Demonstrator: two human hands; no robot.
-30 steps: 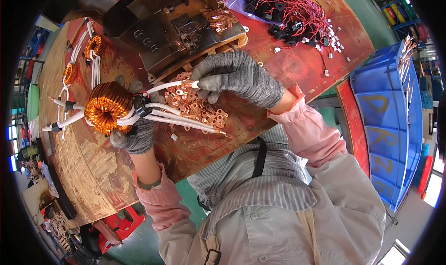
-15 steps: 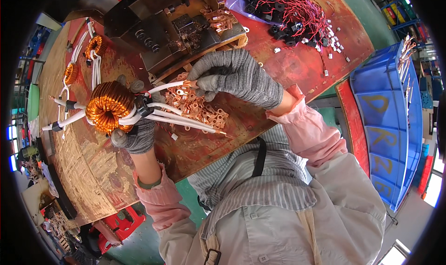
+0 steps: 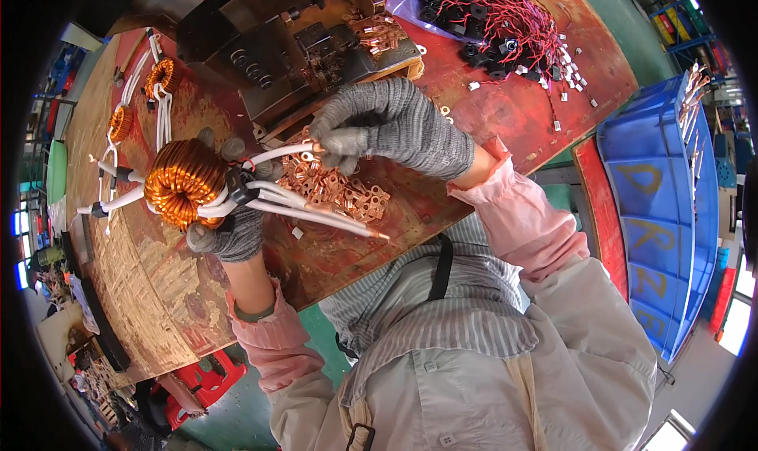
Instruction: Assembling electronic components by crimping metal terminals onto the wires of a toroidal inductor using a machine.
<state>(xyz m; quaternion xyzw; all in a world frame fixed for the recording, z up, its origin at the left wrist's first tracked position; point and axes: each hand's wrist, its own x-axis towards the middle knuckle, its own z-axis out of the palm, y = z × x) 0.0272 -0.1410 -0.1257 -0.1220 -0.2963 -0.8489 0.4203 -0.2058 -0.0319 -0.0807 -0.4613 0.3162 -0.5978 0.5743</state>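
My left hand [image 3: 237, 236], in a grey knit glove, grips a copper-wound toroidal coil [image 3: 187, 181] from below and behind, thumb on its near side. Several white insulated leads run out of the coil, with black sleeving [image 3: 242, 186] around them where they leave it. My right hand [image 3: 399, 127], gloved alike, pinches the copper tip of one white lead [image 3: 276, 153]; whether a terminal lug sits on that tip is hidden by the fingers. More white leads [image 3: 332, 221] with bare copper ends point toward the table's near edge. Beneath them lies a heap of copper terminal lugs [image 3: 359, 201].
A dark metal machine [image 3: 260, 72] on a wooden base stands just beyond my hands. Two smaller coils [image 3: 163, 77] lie at far left. Black parts with red wires [image 3: 505, 36] cover the far right. Beside the table stands a blue bin [image 3: 643, 214]; a red stool [image 3: 207, 384] is lower left.
My right hand has shifted slightly left and away from me, with the lead's tip in its fingers. The coil has tipped a little in my left hand, and its loose leads have dropped slightly.
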